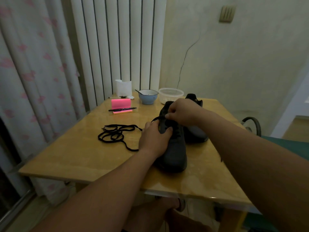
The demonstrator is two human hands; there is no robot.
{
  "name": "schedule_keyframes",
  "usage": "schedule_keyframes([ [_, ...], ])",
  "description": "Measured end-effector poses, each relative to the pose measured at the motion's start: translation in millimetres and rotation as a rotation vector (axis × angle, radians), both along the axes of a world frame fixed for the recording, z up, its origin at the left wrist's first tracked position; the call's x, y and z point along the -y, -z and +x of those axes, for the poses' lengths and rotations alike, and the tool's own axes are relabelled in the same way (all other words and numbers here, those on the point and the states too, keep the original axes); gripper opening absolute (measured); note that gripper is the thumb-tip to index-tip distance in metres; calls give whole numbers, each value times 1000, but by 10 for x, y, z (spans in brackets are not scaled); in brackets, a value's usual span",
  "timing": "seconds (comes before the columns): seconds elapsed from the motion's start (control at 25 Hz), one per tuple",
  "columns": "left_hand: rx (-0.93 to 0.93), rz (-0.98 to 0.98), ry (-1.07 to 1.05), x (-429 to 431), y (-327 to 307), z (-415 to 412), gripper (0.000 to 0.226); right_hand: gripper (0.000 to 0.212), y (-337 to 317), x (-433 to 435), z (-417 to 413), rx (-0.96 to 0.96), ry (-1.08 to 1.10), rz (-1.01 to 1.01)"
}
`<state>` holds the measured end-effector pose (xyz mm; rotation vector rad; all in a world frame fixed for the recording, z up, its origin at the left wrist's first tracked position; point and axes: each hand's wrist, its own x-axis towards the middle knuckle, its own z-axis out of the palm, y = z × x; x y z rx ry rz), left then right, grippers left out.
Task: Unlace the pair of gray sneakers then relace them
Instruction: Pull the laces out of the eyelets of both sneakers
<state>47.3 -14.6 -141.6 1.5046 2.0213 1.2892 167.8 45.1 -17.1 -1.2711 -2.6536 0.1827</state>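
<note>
Two dark gray sneakers stand on the wooden table [70, 158]. The near sneaker [175, 154] points its toe toward me, with black lace still crossing its eyelets. My left hand [154, 138] grips its left side near the laces. My right hand [181, 111] pinches the black lace at the shoe's upper eyelets, and a short loop of lace shows just left of the fingers. The second sneaker [196, 133] sits behind and to the right, mostly hidden by my right forearm. A loose black shoelace [115, 134] lies tangled on the table to the left.
At the table's far edge are a blue bowl [148, 97] with a spoon, a clear plastic container [170, 95], a white paper bag [123, 87], a pink block [121, 103] and a black pen [122, 109] on sticky notes. A chair [252, 126] stands at right.
</note>
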Motion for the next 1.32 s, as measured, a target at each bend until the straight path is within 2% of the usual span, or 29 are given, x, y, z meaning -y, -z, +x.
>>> schedule_keyframes([
  [0.04, -12, -8, -3, 4, -12, 6, 47, 22, -6, 0, 62, -228, -39, -127],
  [0.12, -32, -19, -4, -9, -18, 0, 47, 21, -32, 21, 239, -787, -145, -518],
  [0.16, -42, -14, -2, -14, -12, -3, 48, 24, -67, 18, 317, -951, -158, -697],
  [0.2, -50, -5, 2, -20, -5, -11, 48, 28, -97, -7, 366, -971, -128, -782],
  [0.24, -58, 1, 9, -26, 1, -21, 46, 34, -123, -53, 401, -854, -55, -758],
  [0.36, -77, -3, 25, -32, -2, -29, 43, 47, -229, -96, 396, -49, 143, -296],
  [0.4, -85, -10, 25, -30, -5, -28, 44, 43, -231, -89, 371, 71, 134, -203],
  [0.44, -91, -14, 26, -21, -12, -29, 45, 34, -213, -74, 351, 59, 101, -181],
  [0.52, -94, -21, 31, -9, -22, -27, 45, 20, -142, -33, 343, -222, -16, -293],
  [0.56, -95, -30, 33, -2, -26, -23, 45, 21, -120, 3, 355, -465, -74, -397],
  [0.68, -93, -45, 30, -7, -43, -27, 48, 29, -206, 77, 397, -1417, -170, -858],
  [0.72, -89, -48, 27, -7, -36, -29, 50, 28, -233, 92, 410, -1587, -156, -964],
  [0.76, -91, -46, 27, -1, -29, -25, 51, 29, -252, 87, 419, -1599, -92, -967],
  [0.8, -97, -46, 26, 2, -24, -23, 53, 30, -256, 45, 432, -1422, 10, -858],
  [0.88, -116, -54, 20, 0, -27, -25, 53, 31, -135, 34, 440, -661, 199, -451],
  [0.92, -125, -59, 28, 2, -37, -36, 52, 32, -24, 8, 439, -362, 245, -325],
  [0.96, -126, -65, 44, 14, -65, -52, 49, 30, 82, 1, 436, -208, 283, -261],
  [1.04, -119, -50, 75, 34, -132, -95, 44, 23, 273, 17, 437, -271, 338, -106],
  [1.12, -189, 70, 36, 63, -222, -96, 47, 26, 404, 89, 428, -341, 349, 272],
  [1.16, -264, 167, 1, 83, -286, -78, 49, 28, 456, 126, 412, -373, 327, 355],
  [1.24, -430, 278, -14, 52, -416, -49, 47, 31, 567, 215, 331, -427, 300, 213],
  [1.32, -514, 172, 50, -52, -554, -75, 39, 39, 701, 273, 245, -459, 331, -12],
])
